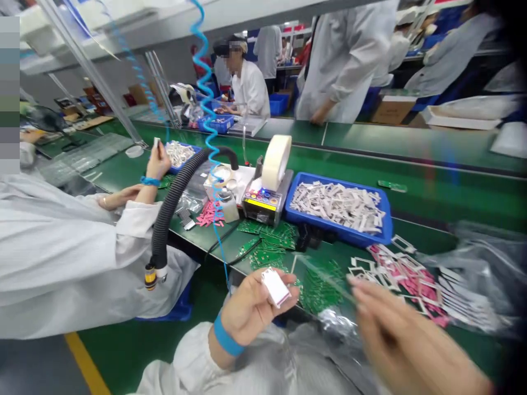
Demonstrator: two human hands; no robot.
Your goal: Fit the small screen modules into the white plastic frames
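My left hand [251, 304], with a blue wristband, is closed round a small white rectangular part [276, 287] held up in front of the bench edge. My right hand [395, 329] is blurred by motion at the lower right, fingers stretched toward the left, and appears to pinch a thin clear strip [325, 280]. Green circuit boards [269, 244] lie spread on the green bench just beyond both hands. White and pink frame-shaped parts [401, 271] lie to the right of them.
A blue tray of white parts [341, 206] and a tape dispenser with a white roll [274, 181] stand behind the boards. A co-worker in white [61, 247] sits at left beside a black hose [173, 203]. A blue coiled air line [208, 109] hangs down. Plastic bags [477, 274] lie at right.
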